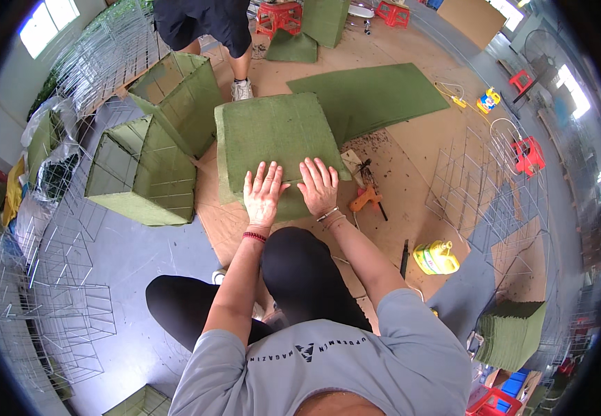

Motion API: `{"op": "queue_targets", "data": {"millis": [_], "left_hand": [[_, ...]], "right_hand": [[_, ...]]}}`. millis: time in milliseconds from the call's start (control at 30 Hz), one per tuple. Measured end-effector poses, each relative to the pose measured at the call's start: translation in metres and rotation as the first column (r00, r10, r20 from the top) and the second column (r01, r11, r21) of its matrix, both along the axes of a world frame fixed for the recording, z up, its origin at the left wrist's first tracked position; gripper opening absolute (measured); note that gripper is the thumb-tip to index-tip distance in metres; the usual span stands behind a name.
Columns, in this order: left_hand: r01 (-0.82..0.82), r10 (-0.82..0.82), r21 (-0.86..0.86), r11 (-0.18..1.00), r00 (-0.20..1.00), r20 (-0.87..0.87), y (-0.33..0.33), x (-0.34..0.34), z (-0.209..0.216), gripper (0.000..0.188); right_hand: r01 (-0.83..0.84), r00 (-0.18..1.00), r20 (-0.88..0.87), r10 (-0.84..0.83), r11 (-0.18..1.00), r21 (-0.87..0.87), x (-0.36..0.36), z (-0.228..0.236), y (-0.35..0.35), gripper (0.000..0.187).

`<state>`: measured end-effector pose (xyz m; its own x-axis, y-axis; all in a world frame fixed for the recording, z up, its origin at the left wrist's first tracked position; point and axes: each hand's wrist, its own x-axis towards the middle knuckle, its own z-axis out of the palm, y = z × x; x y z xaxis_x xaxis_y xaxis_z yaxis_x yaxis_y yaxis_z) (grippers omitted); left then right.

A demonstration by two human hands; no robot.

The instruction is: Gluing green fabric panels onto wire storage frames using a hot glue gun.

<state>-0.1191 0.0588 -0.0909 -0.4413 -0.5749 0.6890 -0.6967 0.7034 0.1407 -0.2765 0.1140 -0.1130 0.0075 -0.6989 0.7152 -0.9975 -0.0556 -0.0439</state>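
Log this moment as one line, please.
left hand: palm down on green panel; right hand: palm down, same panel; right: orange tool, yellow bottle; left: green boxes

Spread broad and nearly square as a moss-green felt-like panel (276,128), pictured from above in the upper middle of the head view. Turned slightly askew, climbing a little toward the right along the far edge, and appearing wider at the near edge than at the far one. Flat across the top, matte and finely textured. Flanked at left by a paler green strip, and backed below the near edge by more green material; too covered to tell as a box side or as further layers. Set above tan floor covering (401,163)
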Motion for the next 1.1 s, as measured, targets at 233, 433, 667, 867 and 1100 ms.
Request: {"op": "queue_targets", "data": {"millis": [233,433,667,867,1100], "left_hand": [[0.008,-0.008,0.022,1.000,1.000,-0.018,0.002,0.005,0.002,0.040],[0.012,-0.011,0.052,0.999,1.000,-0.023,0.004,0.003,0.007,0.041],[0.150,-0.152,0.128,0.980,0.988,0.011,-0.002,0.020,0.015,0.045],[0.184,-0.187,0.044,0.982,0.914,0.359,-0.026,0.020,0.039,0.064],[0.080,-0.099,0.079,0.994,0.953,0.285,-0.018,0.015,0.021,0.064]], "right_hand": [[-0.271,0.947,0.210,0.243,0.956,0.116,-0.018,0.043,0.010,0.059],[-0.272,0.945,-0.097,0.311,0.918,0.289,-0.025,0.053,-0.018,0.063],[-0.245,0.946,-0.164,0.281,0.947,0.208,-0.025,0.044,-0.020,0.073],[-0.247,0.945,-0.169,0.279,0.951,0.187,-0.020,0.045,-0.022,0.073],[-0.202,0.959,-0.149,0.240,0.951,0.234,-0.013,0.049,-0.013,0.074]]}}
